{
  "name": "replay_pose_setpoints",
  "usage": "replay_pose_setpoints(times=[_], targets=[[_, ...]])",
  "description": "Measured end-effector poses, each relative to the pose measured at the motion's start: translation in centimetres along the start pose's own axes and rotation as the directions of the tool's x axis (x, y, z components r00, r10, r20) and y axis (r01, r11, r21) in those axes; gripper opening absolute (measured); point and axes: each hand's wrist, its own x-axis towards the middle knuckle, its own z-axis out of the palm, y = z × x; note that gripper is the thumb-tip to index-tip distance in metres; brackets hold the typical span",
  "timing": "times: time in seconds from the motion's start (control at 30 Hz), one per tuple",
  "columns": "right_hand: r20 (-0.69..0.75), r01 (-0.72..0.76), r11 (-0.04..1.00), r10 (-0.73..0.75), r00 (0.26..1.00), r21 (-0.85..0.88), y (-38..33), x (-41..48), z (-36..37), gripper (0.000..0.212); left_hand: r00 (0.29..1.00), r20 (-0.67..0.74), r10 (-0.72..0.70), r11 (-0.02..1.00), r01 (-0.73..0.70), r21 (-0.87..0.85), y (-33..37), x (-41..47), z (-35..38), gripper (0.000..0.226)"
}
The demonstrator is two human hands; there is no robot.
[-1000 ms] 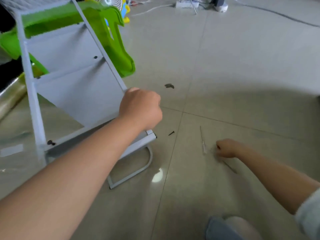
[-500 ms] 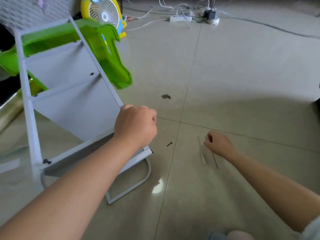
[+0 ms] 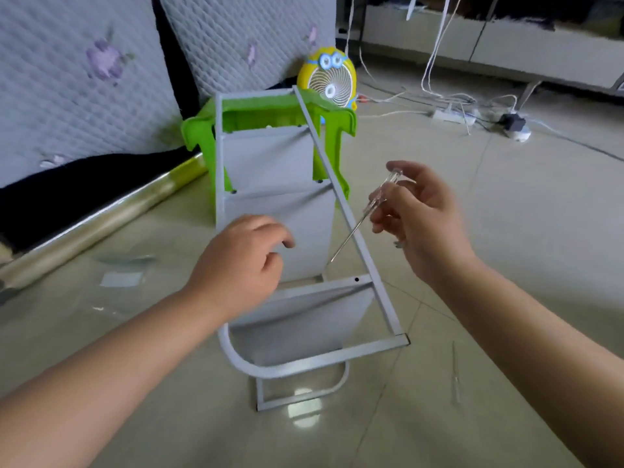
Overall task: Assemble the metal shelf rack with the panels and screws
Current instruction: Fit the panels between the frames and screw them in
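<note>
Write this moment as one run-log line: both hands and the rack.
left hand: over rack left side, grip unclear | right hand: holds screwdriver | rack: top against green stool
</note>
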Motion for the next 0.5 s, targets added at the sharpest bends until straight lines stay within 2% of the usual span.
replay_pose_setpoints(times=[0.13,0.27,0.43,0.5], targets=[[0.177,0.048,0.996,-0.034,0.984,-0.072,0.9,-0.4,3.9,0.026,0.982,-0.117,-0.152,0.988,0.147,-0.047,-2.5,-3.2,-1.7,0.047],[0.263,0.094,0.989,-0.061,0.963,-0.117,1.5,-0.8,6.5,0.024,0.928,-0.208,-0.308,0.947,0.277,-0.165,-3.7,-6.8,-1.6,0.044],[0.363,0.214,0.957,-0.133,0.922,-0.194,1.8,-1.2,7.7,0.021,0.868,-0.065,-0.492,0.767,0.396,-0.505,-3.6,-9.0,-0.4,0.004],[0.413,0.277,0.934,-0.166,0.896,-0.226,1.9,-1.3,7.8,0.023,0.855,-0.046,-0.516,0.740,0.418,-0.527,-3.5,-9.2,-0.1,0.022]])
